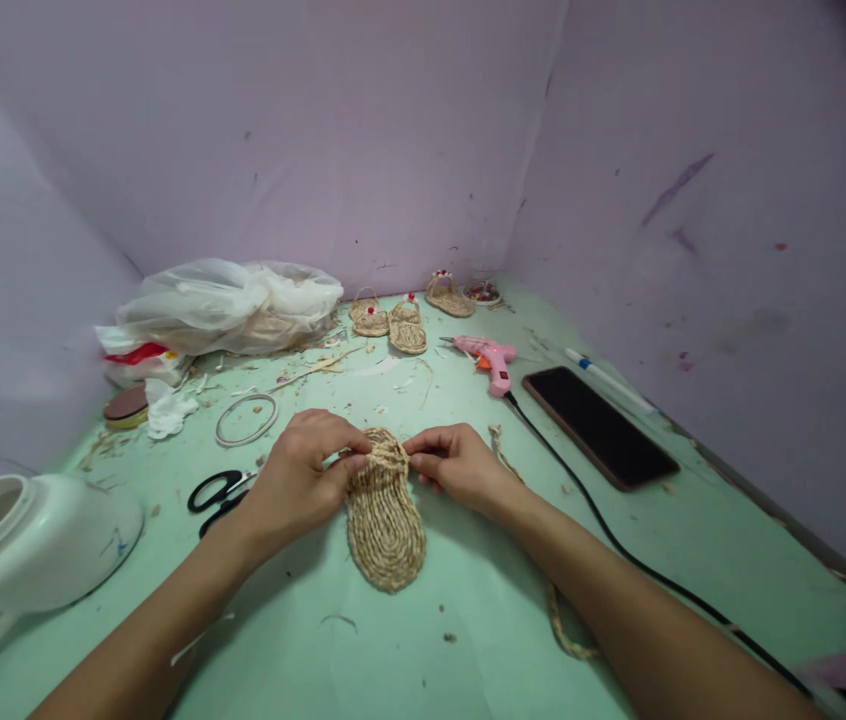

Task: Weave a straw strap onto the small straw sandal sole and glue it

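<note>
A small woven straw sandal sole [387,535] lies on the table in front of me, its rounded wide end toward me. Across its far part runs a braided strap [389,458]. My left hand [314,462] pinches the strap's left side between thumb and fingers. On the opposite edge, my right hand [453,462] pinches the strap's right side the same way. A length of twisted straw cord [562,630] passes under my right forearm. Black-handled scissors [217,492] lie beside my left hand, partly hidden by it.
A pink glue gun [489,360] with a black cable [603,530] lies beyond my right hand, near a phone [599,425] and a pen [610,380]. Finished straw sandals [408,330] and a plastic bag [232,305] stand at the back. A white pitcher [85,535] is at left.
</note>
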### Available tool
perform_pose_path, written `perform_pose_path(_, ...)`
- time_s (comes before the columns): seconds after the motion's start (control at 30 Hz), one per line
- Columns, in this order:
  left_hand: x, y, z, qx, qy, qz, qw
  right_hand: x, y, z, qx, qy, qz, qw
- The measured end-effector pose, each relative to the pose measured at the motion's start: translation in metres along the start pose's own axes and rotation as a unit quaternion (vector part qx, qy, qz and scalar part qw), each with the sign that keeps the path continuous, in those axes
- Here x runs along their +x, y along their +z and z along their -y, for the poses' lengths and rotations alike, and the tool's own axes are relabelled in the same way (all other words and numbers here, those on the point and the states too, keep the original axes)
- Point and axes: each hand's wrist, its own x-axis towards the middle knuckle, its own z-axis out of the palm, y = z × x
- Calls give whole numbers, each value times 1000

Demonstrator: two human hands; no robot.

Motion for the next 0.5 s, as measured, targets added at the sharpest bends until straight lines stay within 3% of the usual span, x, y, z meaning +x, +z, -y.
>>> perform_pose_path(0.27, 1, 1, -4, -5, -8, 4, 1000, -3, -2, -1, -64, -17, -1, 998)
perform_pose_path(0.5, 2, 0, -6, -4, -21, 4, 1000, -5, -9, 3, -175, -29, -71, 982)
